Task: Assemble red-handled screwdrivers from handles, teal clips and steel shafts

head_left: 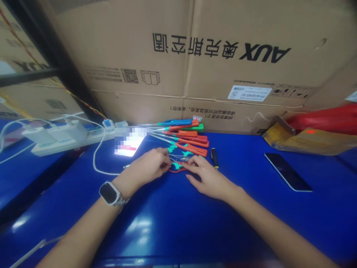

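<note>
An opened orange lighter body [174,171] with a green trigger piece [176,166] lies on the blue table between my hands. My left hand [156,163], with a watch at its wrist, has its fingers curled around the left end of the lighter. At the other end, the fingers of my right hand [208,176] press on the lighter, the thumb lower down. Thin wires [182,158] and loose green pieces [187,153] lie just beyond. Behind them is a pile of long-nosed lighters [192,149] with orange, blue and green handles. A screwdriver [214,158] rests by my right hand.
A lit phone [131,143] lies left of the lighters, near a white power strip [50,147] with chargers and cables. On the right are a dark phone [287,172] and a yellow box [304,143] with red plastic. A large cardboard box [167,82] stands behind.
</note>
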The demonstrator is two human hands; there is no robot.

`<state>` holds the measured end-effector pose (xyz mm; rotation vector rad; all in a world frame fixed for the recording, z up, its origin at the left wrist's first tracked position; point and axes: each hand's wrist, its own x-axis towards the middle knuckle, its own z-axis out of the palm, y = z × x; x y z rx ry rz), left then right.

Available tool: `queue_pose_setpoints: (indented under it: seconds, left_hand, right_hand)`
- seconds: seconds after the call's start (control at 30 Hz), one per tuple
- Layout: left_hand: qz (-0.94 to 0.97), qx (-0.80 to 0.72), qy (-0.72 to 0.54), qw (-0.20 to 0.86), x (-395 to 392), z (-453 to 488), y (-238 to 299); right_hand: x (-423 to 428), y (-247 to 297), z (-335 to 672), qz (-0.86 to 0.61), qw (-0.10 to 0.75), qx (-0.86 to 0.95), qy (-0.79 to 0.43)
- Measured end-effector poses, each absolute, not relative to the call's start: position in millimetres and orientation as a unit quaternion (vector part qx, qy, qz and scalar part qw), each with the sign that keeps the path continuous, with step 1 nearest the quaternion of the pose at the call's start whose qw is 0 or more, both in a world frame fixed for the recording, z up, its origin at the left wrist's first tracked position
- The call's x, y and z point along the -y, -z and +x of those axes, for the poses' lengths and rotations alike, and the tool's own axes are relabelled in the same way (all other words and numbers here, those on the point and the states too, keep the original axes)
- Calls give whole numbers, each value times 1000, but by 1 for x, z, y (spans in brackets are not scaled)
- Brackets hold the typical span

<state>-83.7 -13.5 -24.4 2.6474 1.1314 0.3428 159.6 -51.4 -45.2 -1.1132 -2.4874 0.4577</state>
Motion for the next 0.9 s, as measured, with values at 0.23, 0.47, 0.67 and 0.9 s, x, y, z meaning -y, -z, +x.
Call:
queue_pose_setpoints:
  seconds: [0.23, 0.47, 0.67, 0.9]
  left_hand:
    - [900, -407, -127, 88, 26, -73, 13]
    - [930, -345, -108, 71, 33, -66, 23]
    - [930, -336, -125, 73, 32, -65, 28]
    - [923, -356, -115, 89, 32, -63, 21]
  right_hand:
    - [51, 47, 161, -383, 187, 892, -152]
    - [52, 43, 166, -383, 213, 874, -209]
    - [52, 38, 167, -368, 197, 888, -195]
    - [54, 38, 164, -374, 218, 882, -184]
